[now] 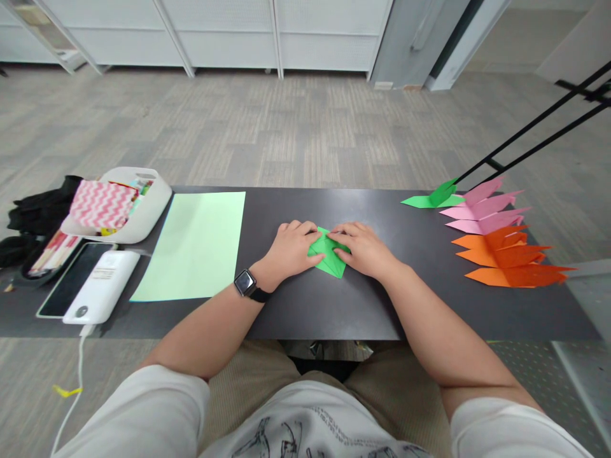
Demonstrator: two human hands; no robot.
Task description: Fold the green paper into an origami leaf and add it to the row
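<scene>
Folded green paper (pixel 328 262) on dark table (pixel 329 318), between left hand (pixel 294 250) and right hand (pixel 366 249).
Long axis roughly near-far, near tip angled right; hands apart, both touching it, neither clearly nearer. Pinching or just pressing: can't tell.

Bright, diffuse light fills the view evenly, leaving a soft, pale glare on the far middle of the dark tabletop (pixel 372 312) and only faint shadows. Wide-angle distortion slants the white cabinets (pixel 214 48) at left; the green folded paper's (pixel 329 262) creases look slightly soft.
</scene>
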